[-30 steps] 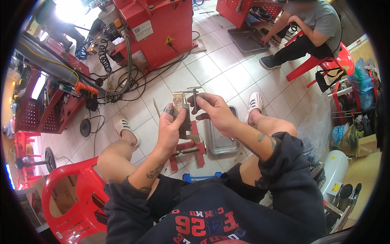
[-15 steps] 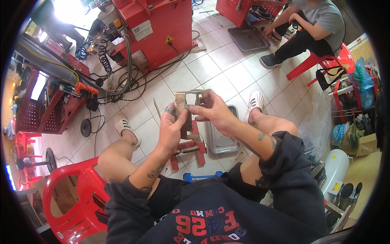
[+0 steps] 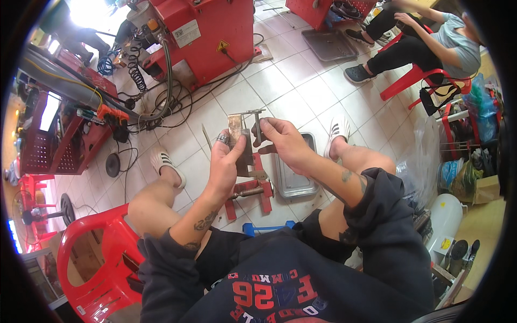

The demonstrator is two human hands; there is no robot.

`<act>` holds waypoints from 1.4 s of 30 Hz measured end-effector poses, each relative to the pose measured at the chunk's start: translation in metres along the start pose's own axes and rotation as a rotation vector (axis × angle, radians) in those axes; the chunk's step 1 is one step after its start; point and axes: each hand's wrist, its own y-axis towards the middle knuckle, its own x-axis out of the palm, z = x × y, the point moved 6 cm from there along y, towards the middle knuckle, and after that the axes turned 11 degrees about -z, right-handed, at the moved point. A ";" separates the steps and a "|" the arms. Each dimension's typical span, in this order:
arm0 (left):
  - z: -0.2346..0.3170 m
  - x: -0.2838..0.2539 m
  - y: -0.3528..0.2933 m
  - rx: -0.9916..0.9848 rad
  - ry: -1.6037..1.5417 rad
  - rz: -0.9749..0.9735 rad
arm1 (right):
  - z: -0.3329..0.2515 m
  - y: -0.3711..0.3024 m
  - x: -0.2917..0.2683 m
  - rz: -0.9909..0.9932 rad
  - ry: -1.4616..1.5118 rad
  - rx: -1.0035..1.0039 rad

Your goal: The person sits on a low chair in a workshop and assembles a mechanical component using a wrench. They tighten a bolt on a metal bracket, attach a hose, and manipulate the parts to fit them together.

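Left grip [image 3: 223, 161] was closed around a worn metal part [image 3: 235, 127] at mid-frame; right grip [image 3: 288, 142] pinched a slim metal piece [image 3: 257, 128] just beside it.

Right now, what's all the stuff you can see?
metal plate: one, brown, centre
metal rod: one, grey, centre
metal frame: one, red, below centre
trays: two, grey, centre, upper right
machine: one, red, upper left
coiled hose: one, black, upper left
cart: one, red, left
chairs: at least two, red, lower left, upper right
tank: one, white, lower right
bar: one, blue, bottom centre
floor tiles: many, white, middle
seated person: one, grey top, upper right
clutter: uncountable, mixed, edges
clogs: two, white, either side
left hand: one, holding metal plate
right hand: one, holding metal rod
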 end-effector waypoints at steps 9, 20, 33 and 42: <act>-0.001 -0.003 0.001 0.016 -0.157 -0.035 | -0.001 0.006 -0.002 -0.075 -0.137 0.006; -0.019 -0.044 -0.002 -0.180 -0.157 0.316 | 0.022 0.047 -0.090 0.214 -1.159 0.146; -0.030 -0.044 -0.001 -0.453 -0.216 0.225 | 0.344 0.018 -0.260 0.266 -1.410 0.557; -0.049 -0.052 0.010 -0.523 -0.175 0.170 | 0.354 0.047 -0.252 0.387 -1.353 0.543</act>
